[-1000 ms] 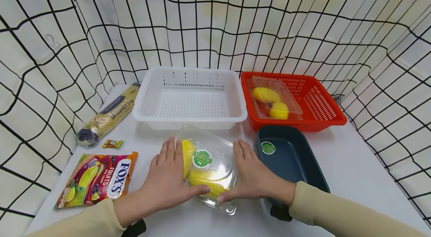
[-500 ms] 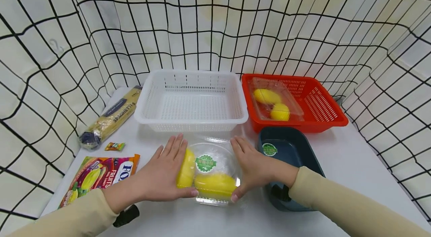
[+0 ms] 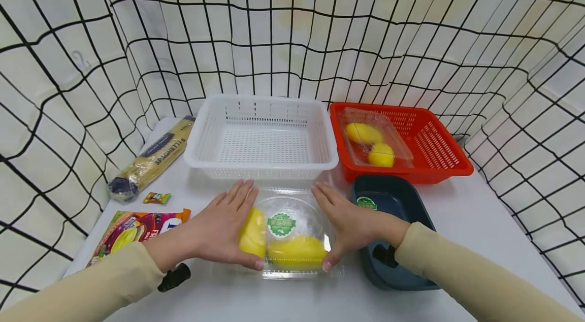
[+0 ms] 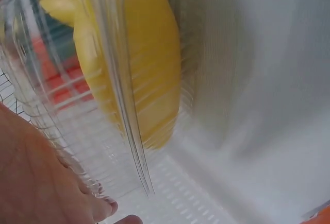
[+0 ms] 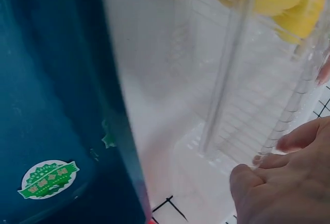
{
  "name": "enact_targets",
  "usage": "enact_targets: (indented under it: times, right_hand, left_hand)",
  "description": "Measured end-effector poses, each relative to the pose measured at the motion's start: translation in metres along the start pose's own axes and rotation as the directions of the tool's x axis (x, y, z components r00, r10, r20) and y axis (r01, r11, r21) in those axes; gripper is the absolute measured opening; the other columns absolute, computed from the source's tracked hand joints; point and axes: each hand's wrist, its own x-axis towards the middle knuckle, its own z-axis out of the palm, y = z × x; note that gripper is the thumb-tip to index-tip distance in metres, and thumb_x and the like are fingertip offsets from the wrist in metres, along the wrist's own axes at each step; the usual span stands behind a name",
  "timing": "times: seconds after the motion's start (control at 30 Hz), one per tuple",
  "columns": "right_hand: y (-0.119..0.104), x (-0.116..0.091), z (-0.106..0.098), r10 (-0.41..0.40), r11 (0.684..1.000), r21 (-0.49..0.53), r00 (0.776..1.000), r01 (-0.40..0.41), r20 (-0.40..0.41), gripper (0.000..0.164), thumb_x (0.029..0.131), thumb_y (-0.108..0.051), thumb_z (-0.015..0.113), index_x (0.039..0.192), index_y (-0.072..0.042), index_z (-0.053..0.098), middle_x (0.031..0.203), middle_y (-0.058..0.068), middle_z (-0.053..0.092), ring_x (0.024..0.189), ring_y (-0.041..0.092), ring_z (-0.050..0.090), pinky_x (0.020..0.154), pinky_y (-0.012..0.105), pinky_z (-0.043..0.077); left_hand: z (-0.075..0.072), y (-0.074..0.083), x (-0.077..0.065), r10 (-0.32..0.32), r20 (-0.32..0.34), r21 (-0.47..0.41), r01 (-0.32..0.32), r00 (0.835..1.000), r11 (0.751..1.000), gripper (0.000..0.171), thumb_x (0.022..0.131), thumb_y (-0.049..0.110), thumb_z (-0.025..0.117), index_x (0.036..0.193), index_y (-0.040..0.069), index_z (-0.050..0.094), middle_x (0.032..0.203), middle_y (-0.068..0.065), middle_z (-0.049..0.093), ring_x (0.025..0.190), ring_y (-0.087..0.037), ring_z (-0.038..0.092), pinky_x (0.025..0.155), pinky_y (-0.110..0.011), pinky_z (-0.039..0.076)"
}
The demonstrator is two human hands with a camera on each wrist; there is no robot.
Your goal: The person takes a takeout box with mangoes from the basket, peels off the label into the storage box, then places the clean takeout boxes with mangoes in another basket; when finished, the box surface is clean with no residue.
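In front of the white basket [image 3: 260, 165], on its near side, sits a clear box [image 3: 297, 205] with two yellow fruits [image 3: 297, 252] inside and a green label [image 3: 281, 224] on its top. Your left hand [image 3: 223, 230] and right hand [image 3: 351, 225] flank the box, fingers extended along its sides and pinching nothing; both thumbs point toward its near end. Whether the box rests fully on the counter [image 3: 311, 304] cannot be told.

Note the likely hazards of this flat-palmed hold. Uneven pressure from your hands could skew the box or let a smooth wall slip; too hard a squeeze could bow the thin plastic and spring the rim, whose fastening is unclear. The rounded fruits could roll, shifting the weight. To the right of the white basket and nearer you than it, the dark blue tray [image 3: 395, 197] lies under your right wrist, so a low or sideways drift could bump it. Pushing the box forward could strike the white basket.
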Motion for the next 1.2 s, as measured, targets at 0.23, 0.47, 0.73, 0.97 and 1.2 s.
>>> enact_targets:
  times: [0.23, 0.47, 0.73, 0.97, 1.2]
  right_hand:
    - [-0.004, -0.005, 0.004, -0.011, 1.0, -0.028, 1.0, 0.01, -0.026, 0.141, 0.069, -0.062, 0.086, 0.164, -0.005, 0.0, 0.173, 0.015, -0.006, 0.16, 0.038, 0.001, 0.123, 0.059, 0.029]
    - [-0.007, -0.004, 0.007, -0.009, 0.998, -0.059, 0.998, 0.005, -0.062, 0.141, 0.067, -0.067, 0.084, 0.164, -0.004, 0.003, 0.173, 0.017, 0.0, 0.16, 0.04, 0.003, 0.123, 0.06, 0.028]
    - [-0.002, -0.004, 0.016, -0.034, 0.988, -0.154, 0.993, 0.016, -0.113, 0.132, 0.075, -0.072, 0.074, 0.164, -0.003, 0.005, 0.173, 0.02, 0.001, 0.159, 0.045, 0.004, 0.121, 0.065, 0.027]
    - [-0.005, -0.002, 0.016, -0.001, 0.992, -0.125, 0.994, -0.012, -0.105, 0.13, 0.076, -0.072, 0.072, 0.164, -0.003, 0.006, 0.172, 0.021, 0.001, 0.158, 0.045, 0.005, 0.12, 0.066, 0.027]
    - [-0.009, -0.001, -0.001, -0.049, 0.998, -0.039, 0.993, 0.045, -0.107, 0.121, 0.079, -0.072, 0.07, 0.165, -0.01, 0.011, 0.173, 0.017, 0.008, 0.158, 0.041, 0.015, 0.118, 0.067, 0.033]
  left_hand:
    - [0.005, 0.008, -0.003, -0.021, -0.023, -0.033, 0.021, 1.0, 0.999, 0.141, 0.069, 0.089, 0.064, 0.159, -0.01, 0.019, 0.168, -0.029, 0.015, 0.155, -0.05, 0.018, 0.119, -0.068, 0.028]
    - [0.001, 0.005, -0.005, -0.004, 0.019, -0.054, 0.005, 1.0, 0.999, 0.141, 0.069, 0.087, 0.066, 0.16, -0.008, 0.016, 0.17, -0.028, 0.008, 0.156, -0.049, 0.013, 0.121, -0.069, 0.023]
    - [0.003, 0.003, -0.005, -0.005, 0.013, -0.063, 0.006, 1.0, 0.998, 0.14, 0.068, 0.086, 0.067, 0.16, -0.007, 0.017, 0.17, -0.026, 0.008, 0.157, -0.048, 0.012, 0.121, -0.069, 0.023]
    - [0.004, 0.003, -0.003, -0.01, 0.018, -0.047, 0.011, 1.0, 0.999, 0.14, 0.067, 0.087, 0.066, 0.16, -0.007, 0.02, 0.17, -0.026, 0.011, 0.157, -0.048, 0.013, 0.121, -0.07, 0.022]
    - [0.002, 0.003, -0.002, -0.015, 0.032, -0.04, 0.016, 0.999, 0.999, 0.139, 0.067, 0.085, 0.068, 0.159, -0.007, 0.021, 0.17, -0.026, 0.012, 0.157, -0.048, 0.012, 0.122, -0.071, 0.018]
